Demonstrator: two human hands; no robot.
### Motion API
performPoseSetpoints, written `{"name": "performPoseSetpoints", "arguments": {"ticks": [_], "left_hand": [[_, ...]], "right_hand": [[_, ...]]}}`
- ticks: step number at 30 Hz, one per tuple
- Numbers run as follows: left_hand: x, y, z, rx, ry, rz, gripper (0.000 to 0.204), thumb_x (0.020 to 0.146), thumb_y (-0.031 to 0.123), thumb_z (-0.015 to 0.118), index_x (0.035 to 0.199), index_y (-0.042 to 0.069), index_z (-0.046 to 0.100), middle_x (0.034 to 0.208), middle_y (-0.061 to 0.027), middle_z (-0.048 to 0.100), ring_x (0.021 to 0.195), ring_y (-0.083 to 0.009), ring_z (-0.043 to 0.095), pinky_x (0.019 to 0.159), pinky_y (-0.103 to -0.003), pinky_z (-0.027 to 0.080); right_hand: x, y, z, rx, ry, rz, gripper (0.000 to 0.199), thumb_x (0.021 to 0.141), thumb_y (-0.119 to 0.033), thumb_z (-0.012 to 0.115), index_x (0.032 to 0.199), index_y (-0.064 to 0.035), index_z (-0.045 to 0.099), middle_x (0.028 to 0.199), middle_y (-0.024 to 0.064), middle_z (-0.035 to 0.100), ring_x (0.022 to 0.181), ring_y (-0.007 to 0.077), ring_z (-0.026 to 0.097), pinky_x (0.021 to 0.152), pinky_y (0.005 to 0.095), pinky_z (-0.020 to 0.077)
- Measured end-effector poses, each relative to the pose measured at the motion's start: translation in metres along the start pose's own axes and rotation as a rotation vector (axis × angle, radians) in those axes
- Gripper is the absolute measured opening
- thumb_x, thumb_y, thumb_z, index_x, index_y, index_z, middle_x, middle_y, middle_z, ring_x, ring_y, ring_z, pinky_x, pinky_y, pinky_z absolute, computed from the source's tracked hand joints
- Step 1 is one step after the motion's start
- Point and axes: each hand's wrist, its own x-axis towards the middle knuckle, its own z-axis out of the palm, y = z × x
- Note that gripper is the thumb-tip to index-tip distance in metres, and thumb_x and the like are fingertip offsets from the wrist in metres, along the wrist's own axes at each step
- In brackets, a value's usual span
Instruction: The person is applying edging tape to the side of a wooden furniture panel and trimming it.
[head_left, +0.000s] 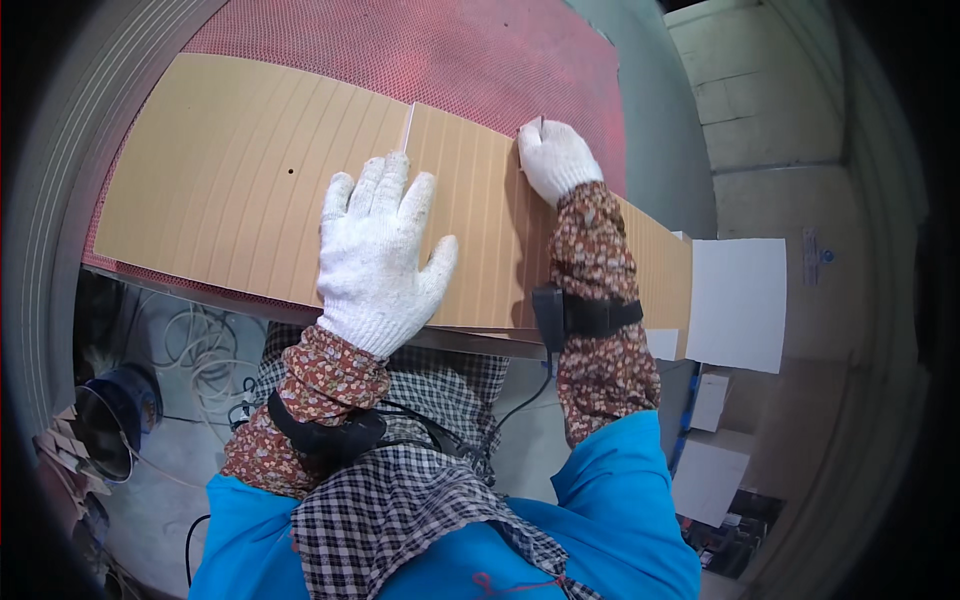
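Note:
Ridged brown cardboard stretches across the table, a left sheet point(220, 160) meeting a right sheet point(475, 220) along a seam with a thin white edge. My left hand point(380, 240), in a white knit glove, lies flat across that seam with fingers spread. At the far edge of the right sheet, my right hand point(558, 160), gloved the same way, is closed. A small dark tip shows at its fingers, but what it grips is too small to name. Past my right forearm, a white sheet point(738, 305) sticks out from the cardboard's right end.
A red mesh mat point(420, 50) covers the tabletop beneath the cardboard. On the floor at left are coiled pale hoses point(200, 350) and a dark blue bucket point(125, 400). White panels point(710, 475) stand low at right. Black cables run from my forearm straps.

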Motion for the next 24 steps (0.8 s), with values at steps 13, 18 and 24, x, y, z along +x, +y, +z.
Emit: {"name": "performPoseSetpoints", "arguments": {"ticks": [13, 18, 24], "left_hand": [[-0.013, 0.002, -0.007, -0.045, 0.003, 0.012, 0.059, 0.083, 0.029, 0.077, 0.132, 0.0, 0.065, 0.145, -0.0256, 0.057, 0.139, -0.0395, 0.05, 0.12, -0.054, 0.032], [-0.019, 0.005, -0.001, -0.027, 0.019, 0.024, 0.059, 0.084, 0.029, 0.076, 0.133, 0.0, 0.065, 0.145, -0.0253, 0.057, 0.14, -0.0391, 0.05, 0.121, -0.054, 0.032], [-0.02, 0.001, 0.002, -0.019, 0.028, 0.023, 0.059, 0.084, 0.029, 0.077, 0.133, 0.0, 0.065, 0.145, -0.0253, 0.057, 0.14, -0.0391, 0.05, 0.121, -0.054, 0.032]], "right_hand": [[-0.049, -0.011, 0.01, 0.088, 0.031, 0.081, 0.038, 0.106, -0.014, 0.04, 0.122, 0.0105, 0.064, 0.112, 0.0271, 0.071, 0.1, 0.04, 0.073, 0.086, 0.0452, 0.0617], [-0.135, -0.029, 0.04, -0.041, 0.185, 0.025, 0.035, 0.107, -0.018, 0.042, 0.124, 0.0032, 0.064, 0.103, 0.0254, 0.072, 0.085, 0.0381, 0.075, 0.074, 0.0465, 0.0626], [-0.219, -0.067, 0.056, 0.252, 0.269, 0.178, 0.032, 0.107, -0.027, 0.05, 0.11, -0.0006, 0.067, 0.074, 0.0254, 0.07, 0.071, 0.0383, 0.074, 0.06, 0.0475, 0.0591]]}}
